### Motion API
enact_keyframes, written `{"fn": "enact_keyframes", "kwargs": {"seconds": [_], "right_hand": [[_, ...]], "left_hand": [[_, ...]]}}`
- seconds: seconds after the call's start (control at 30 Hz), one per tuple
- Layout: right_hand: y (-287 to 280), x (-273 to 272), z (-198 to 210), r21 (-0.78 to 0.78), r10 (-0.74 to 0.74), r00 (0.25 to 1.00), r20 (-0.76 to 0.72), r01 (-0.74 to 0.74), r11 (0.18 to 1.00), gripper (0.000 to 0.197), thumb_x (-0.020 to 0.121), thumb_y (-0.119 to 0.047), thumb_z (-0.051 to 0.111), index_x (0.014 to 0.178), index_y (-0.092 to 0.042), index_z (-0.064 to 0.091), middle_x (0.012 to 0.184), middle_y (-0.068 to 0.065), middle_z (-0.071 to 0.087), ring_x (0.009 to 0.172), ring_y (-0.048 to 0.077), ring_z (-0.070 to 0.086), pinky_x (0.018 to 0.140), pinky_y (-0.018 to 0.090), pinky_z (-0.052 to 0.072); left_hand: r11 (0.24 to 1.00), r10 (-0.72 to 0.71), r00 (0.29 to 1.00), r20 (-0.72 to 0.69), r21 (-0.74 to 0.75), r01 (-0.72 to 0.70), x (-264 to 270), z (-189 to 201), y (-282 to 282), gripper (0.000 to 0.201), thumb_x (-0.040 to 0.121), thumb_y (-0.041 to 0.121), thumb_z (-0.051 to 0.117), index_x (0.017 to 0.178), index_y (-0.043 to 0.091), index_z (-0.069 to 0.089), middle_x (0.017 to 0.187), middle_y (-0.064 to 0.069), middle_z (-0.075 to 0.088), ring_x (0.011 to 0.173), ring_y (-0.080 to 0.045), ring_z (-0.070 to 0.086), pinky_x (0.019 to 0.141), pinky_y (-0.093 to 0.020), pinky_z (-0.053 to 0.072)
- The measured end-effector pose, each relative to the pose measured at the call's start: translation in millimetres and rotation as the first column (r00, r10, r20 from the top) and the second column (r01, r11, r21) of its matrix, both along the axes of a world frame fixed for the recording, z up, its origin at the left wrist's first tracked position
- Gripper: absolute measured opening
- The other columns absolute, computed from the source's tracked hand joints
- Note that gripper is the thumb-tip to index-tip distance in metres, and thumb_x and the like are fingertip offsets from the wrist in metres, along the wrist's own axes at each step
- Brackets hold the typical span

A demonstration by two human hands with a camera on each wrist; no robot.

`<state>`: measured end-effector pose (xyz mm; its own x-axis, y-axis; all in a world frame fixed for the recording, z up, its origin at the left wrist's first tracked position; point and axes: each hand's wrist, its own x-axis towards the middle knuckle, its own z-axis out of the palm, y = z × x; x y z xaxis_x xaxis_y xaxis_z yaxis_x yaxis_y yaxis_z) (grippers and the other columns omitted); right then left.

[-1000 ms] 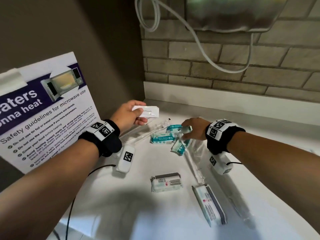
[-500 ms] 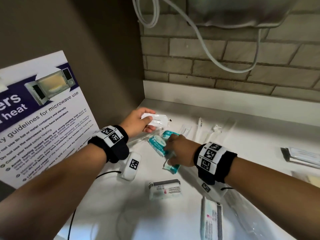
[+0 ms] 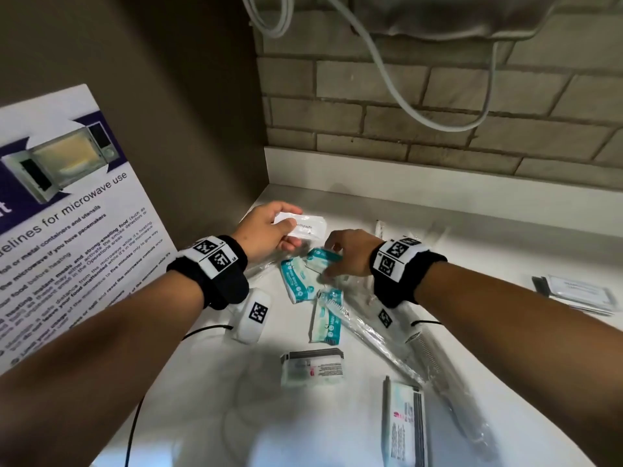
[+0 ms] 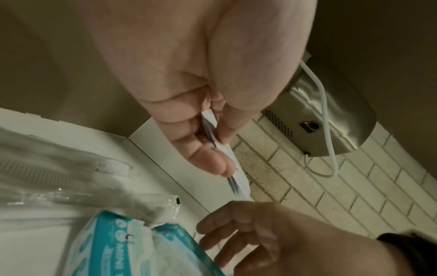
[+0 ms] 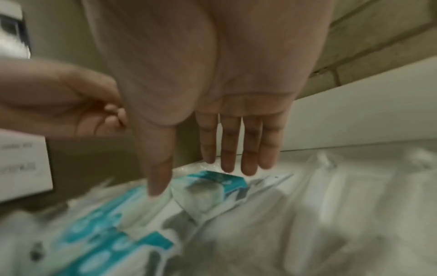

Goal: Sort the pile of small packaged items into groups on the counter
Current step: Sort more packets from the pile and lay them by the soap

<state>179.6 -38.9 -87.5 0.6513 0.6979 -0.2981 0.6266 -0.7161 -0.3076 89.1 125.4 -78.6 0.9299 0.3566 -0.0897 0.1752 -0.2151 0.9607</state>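
Observation:
My left hand [image 3: 286,227] pinches a thin stack of white toothpaste sachets [image 3: 305,225] above the counter's back left corner; the left wrist view shows the sachets [image 4: 228,155] held between thumb and fingers. My right hand [image 3: 332,261] hovers beside it with straight fingers [image 5: 236,149] pointing down at a small teal packet [image 3: 322,256] [image 5: 212,184]; whether they touch it I cannot tell. Two more teal wipe packs [image 3: 298,281] [image 3: 325,320] lie just in front. Nearer me lie two white and grey packs [image 3: 313,367] [image 3: 404,426].
Long clear-wrapped toothbrushes [image 3: 371,338] and a comb [image 3: 435,355] run diagonally under my right wrist. Flat packets [image 3: 576,293] are stacked at the far right. A microwave poster [image 3: 67,214] stands on the left; a steel appliance [image 3: 455,15] with a white cable hangs on the brick wall.
My right hand swept left over the teal packs, then drew back a little, and its fingers now point straight down. The left hand kept the sachets and barely moved.

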Motion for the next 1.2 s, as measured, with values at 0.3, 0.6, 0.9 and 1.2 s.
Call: {"fn": "enact_keyframes", "kwargs": {"seconds": [0.3,0.6,0.9,1.2], "right_hand": [[-8,15,5,0.005,-0.170,0.980,0.105,0.171,0.985,0.062,0.076,-0.045,0.076,0.119,-0.011,0.048,0.100,0.005,0.062,0.087,0.024,0.059,0.073,0.033,0.051],[-35,16,-9,-0.172,-0.241,0.930,0.276,0.295,0.940,0.073,0.084,-0.046,0.063,0.142,-0.010,0.038,0.125,0.010,0.057,0.115,0.031,0.058,0.081,0.037,0.049],[18,-8,-6,-0.253,0.237,0.970,0.047,-0.218,0.942,0.054,0.085,-0.017,0.069,0.135,-0.024,0.050,0.129,0.002,0.060,0.116,0.027,0.059,0.097,0.041,0.050],[26,9,-1,-0.254,0.183,0.983,-0.031,-0.185,0.949,0.043,0.070,-0.014,0.083,0.111,-0.016,0.069,0.112,0.001,0.069,0.103,0.023,0.065,0.081,0.030,0.053]], "left_hand": [[1.000,-0.020,1.000,-0.005,-0.004,0.020,11,-8,1,0.022,0.098,0.006,0.050,0.116,0.013,0.059,0.091,-0.017,0.069,0.069,-0.017,0.067,0.061,-0.021,0.057],[0.998,-0.058,0.998,0.022,-0.025,0.058,22,-11,-6,0.019,0.098,0.006,0.050,0.104,0.020,0.062,0.089,-0.016,0.071,0.071,-0.020,0.070,0.066,-0.029,0.055],[0.998,-0.018,0.993,0.119,-0.055,0.025,28,-5,-1,0.020,0.099,0.004,0.048,0.111,0.014,0.059,0.090,-0.016,0.066,0.062,-0.014,0.068,0.056,-0.019,0.055],[0.998,-0.016,0.996,0.092,-0.056,0.021,31,-12,-4,0.019,0.098,0.003,0.047,0.108,0.015,0.059,0.092,-0.017,0.066,0.059,-0.013,0.066,0.056,-0.021,0.055]]}}
